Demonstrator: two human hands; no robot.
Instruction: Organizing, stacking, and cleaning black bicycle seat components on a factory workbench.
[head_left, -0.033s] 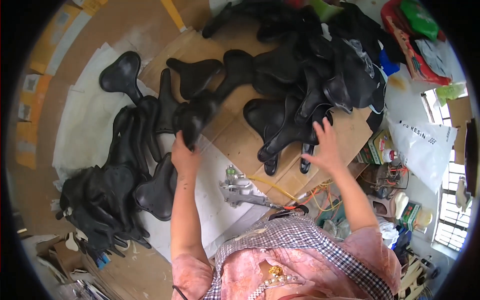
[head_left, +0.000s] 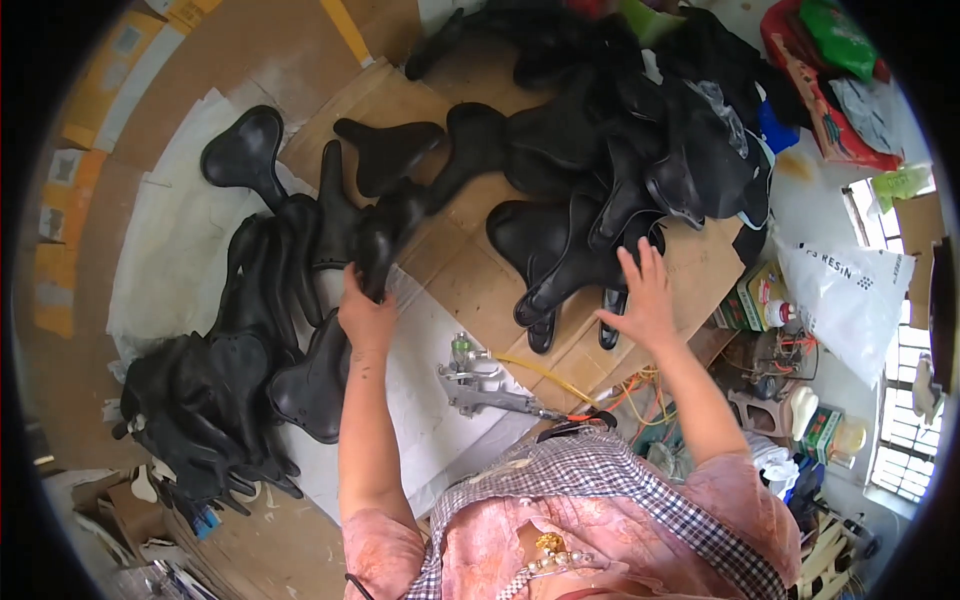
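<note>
Since a moment ago, the black bicycle saddle (head_left: pixel 376 246) in my left grip (head_left: pixel 368 320) has rolled and shows a narrower side; my right grip (head_left: pixel 648 308) has shifted slightly leftward and toward my body; the saddles around them lie much as they did.

My left grip is closed on the near end of the black bicycle saddle, fingers on its left and thumb on its right; its long axis runs from my palm away from me, leaning a little right; my left hand is much the nearer one, the right being well apart across the cardboard sheet (head_left: pixel 455 262).

My right grip is empty, fingers spread and thumb out; just to its left lies a second saddle (head_left: pixel 580 265), narrow nose pointing left and toward me, broader end beside my fingertips; whether they touch it I cannot tell.

An upright-nosed saddle (head_left: pixel 334 205) stands just left of the held one; a saddle pile (head_left: pixel 240 360) lies left of my forearm; the metal spray gun (head_left: pixel 482 398) with its yellow hose (head_left: pixel 540 369) rests between my arms, partly on white paper (head_left: pixel 412 335).
</note>
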